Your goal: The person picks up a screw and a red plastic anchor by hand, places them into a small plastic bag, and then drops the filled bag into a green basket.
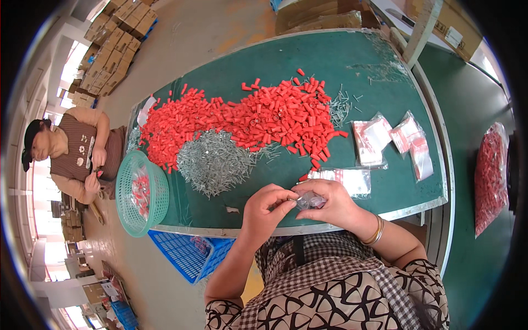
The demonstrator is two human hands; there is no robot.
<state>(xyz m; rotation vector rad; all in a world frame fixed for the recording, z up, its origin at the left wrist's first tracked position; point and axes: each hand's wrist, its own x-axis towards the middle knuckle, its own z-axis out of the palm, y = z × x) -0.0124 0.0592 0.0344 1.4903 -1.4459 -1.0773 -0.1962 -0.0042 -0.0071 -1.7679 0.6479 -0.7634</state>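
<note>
Small clear bag (311, 201) held up over the near edge of the green work surface (330, 55), right of that edge's middle and some way short of the near right corner. Bag looks crumpled and thin-walled; contents hard to make out through the film. Judged to be light and limp, slick to the fingers, likely to fold in on itself and rather easily torn at a stretched edge; best taken by the rim with a fingertip pinch, a second grip steadying the body. Left hand (263, 213): thumb and forefinger brought together in a narrow pinch at the bag's left edge (whether some small piece also sits between the tips, cannot tell). Right hand (334, 204): half curled, thumb low and fingers high, a moderate gap between them filled by the bag's body. Just past the right fingers, a flat clear bag (355, 182) lies on the surface; further stacks of red-banded bags (371, 137) lie toward the right edge. Heap of red caps (280, 113) spreads across the middle toward the left edge; loose, probably light and stiff, prone to roll. Pile of metal pins (214, 162) sits nearer the near edge, touching the caps; likely slippery and pointed, to be picked by the shaft.
</note>
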